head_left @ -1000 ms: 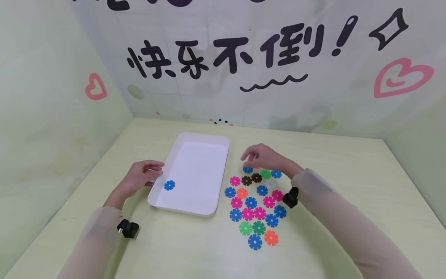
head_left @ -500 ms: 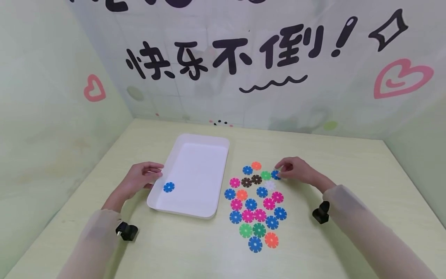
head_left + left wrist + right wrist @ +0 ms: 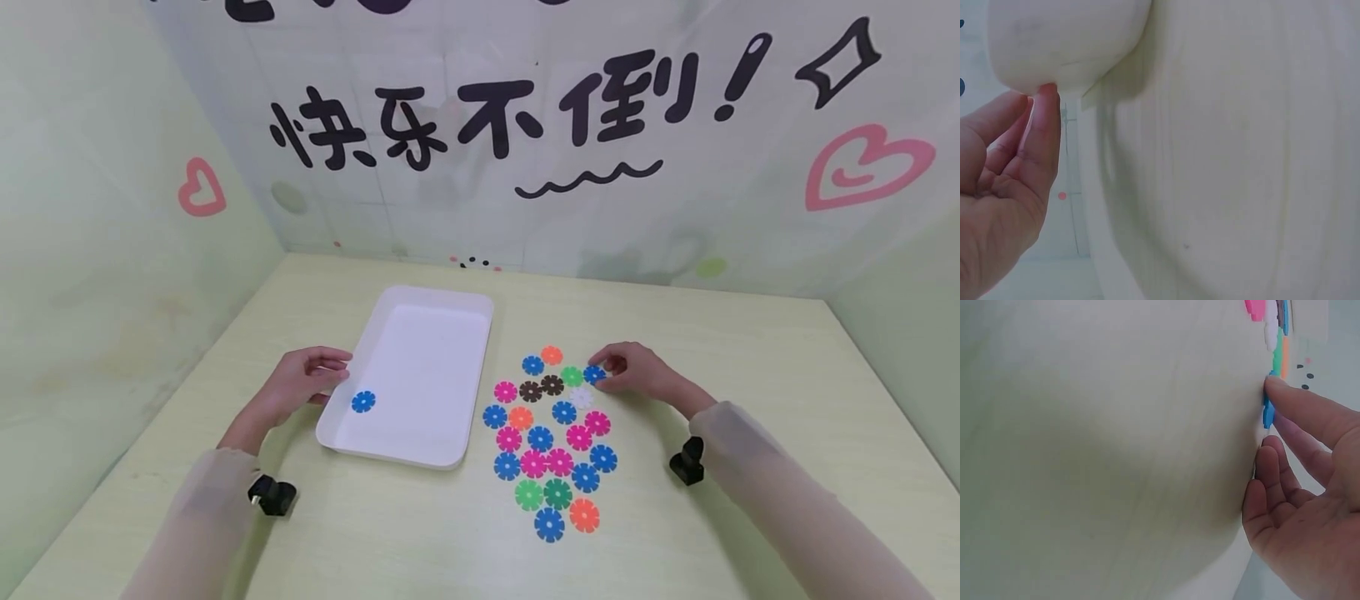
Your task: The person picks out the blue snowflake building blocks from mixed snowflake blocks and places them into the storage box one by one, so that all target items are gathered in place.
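Note:
My right hand (image 3: 633,369) is at the far right of a spread of notched plastic snowflake discs. Its thumb and a finger hold a blue snowflake disc (image 3: 595,374) at the edges, low at the tabletop; the right wrist view shows the thumb against this blue disc (image 3: 1269,403). My left hand (image 3: 302,382) touches the left side of a white tray (image 3: 442,442). In the left wrist view, the fingertips meet the outer wall of the tray (image 3: 1072,47). Inside the tray lies one blue disc (image 3: 363,402).
Several pink, blue, orange, green, brown and white discs, among them a dark green disc (image 3: 557,494), lie right of the tray on the pale wooden table (image 3: 420,533). A printed wall sheet (image 3: 480,208) stands behind the table.
My right hand has moved right, from above the far discs to the blue disc at the far right, and its fingers have closed on it. The left hand and tray stay put.

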`<state>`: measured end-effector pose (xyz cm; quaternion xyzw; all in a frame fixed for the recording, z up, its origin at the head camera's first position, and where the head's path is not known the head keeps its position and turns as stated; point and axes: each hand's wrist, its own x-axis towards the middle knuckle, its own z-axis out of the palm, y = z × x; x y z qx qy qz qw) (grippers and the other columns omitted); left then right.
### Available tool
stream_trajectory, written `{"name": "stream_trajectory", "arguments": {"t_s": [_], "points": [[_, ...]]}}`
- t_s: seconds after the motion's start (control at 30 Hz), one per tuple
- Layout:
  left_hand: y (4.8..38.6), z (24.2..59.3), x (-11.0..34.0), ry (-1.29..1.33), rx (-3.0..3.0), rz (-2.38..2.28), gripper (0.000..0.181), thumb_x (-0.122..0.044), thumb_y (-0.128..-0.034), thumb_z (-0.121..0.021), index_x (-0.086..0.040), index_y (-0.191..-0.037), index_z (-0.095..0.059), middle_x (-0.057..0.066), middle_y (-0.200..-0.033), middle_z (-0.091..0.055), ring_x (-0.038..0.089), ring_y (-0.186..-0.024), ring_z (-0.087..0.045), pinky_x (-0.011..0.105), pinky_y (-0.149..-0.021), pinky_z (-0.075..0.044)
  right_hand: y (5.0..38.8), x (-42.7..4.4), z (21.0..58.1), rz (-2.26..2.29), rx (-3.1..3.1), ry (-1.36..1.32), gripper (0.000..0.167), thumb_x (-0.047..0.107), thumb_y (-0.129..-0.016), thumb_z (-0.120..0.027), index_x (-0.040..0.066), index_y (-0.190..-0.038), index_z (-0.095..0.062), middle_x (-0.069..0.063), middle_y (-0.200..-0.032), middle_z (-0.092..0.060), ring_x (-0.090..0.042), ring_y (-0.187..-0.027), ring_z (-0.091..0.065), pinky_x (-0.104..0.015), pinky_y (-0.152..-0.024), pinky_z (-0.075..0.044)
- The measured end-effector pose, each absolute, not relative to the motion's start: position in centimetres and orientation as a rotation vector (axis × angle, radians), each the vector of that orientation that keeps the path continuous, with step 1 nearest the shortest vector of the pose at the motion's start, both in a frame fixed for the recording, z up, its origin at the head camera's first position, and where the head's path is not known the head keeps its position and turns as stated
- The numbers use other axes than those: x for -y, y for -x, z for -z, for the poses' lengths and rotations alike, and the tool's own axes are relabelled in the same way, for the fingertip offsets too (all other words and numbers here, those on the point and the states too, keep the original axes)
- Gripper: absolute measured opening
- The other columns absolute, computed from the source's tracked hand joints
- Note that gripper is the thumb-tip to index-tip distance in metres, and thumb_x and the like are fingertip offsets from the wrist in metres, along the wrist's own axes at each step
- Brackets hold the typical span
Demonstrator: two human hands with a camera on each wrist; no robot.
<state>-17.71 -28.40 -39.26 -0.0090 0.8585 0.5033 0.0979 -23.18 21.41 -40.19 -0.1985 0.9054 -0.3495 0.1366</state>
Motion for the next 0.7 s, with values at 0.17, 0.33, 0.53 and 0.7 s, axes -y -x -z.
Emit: {"name": "stream_trajectory", "arguments": {"t_s": [0.17,0.33,0.53,0.7], "points": [[17.78,39.33,28.49,0.02,-2.523,-1.504,0.044,-0.019,-0.0866,-0.065,0.001,-0.124,-0.052,0.016,-0.109,-0.057,0.016,-0.085,-0.059,0.032,-0.065,-0.053,23.17,-21.38,40.34,1.008,-2.627,0.566,0.031,0.012,-0.079,-0.073,-0.002,-0.104,-0.063,-0.006,-0.082,-0.052,-0.021,-0.077,-0.045,-0.029,-0.067,-0.042],[17.69,39.32,28.54,0.034,-2.513,-1.503,0.045,-0.02,-0.0869,-0.064,0.0,-0.125,-0.052,0.016,-0.111,-0.056,0.017,-0.086,-0.059,0.031,-0.066,-0.053,23.3,-21.42,40.42,1.011,-2.629,0.55,0.028,0.012,-0.078,-0.073,0.0,-0.102,-0.063,-0.006,-0.082,-0.051,-0.022,-0.078,-0.045,-0.03,-0.068,-0.042],[17.71,39.4,28.55,0.038,-2.515,-1.495,0.045,-0.021,-0.0871,-0.064,0.0,-0.125,-0.051,0.016,-0.111,-0.056,0.019,-0.088,-0.059,0.031,-0.066,-0.053,23.14,-21.4,40.27,1.055,-2.632,0.552,0.026,0.011,-0.078,-0.073,0.001,-0.098,-0.059,-0.006,-0.08,-0.051,-0.022,-0.076,-0.046,-0.029,-0.067,-0.042],[17.78,39.42,28.59,0.031,-2.513,-1.503,0.045,-0.022,-0.0867,-0.065,0.0,-0.125,-0.051,0.016,-0.11,-0.056,0.02,-0.088,-0.059,0.031,-0.066,-0.053,22.9,-21.38,40.28,1.09,-2.631,0.551,0.026,0.01,-0.077,-0.074,0.001,-0.096,-0.058,-0.005,-0.076,-0.05,-0.021,-0.073,-0.045,-0.025,-0.064,-0.042]]}}
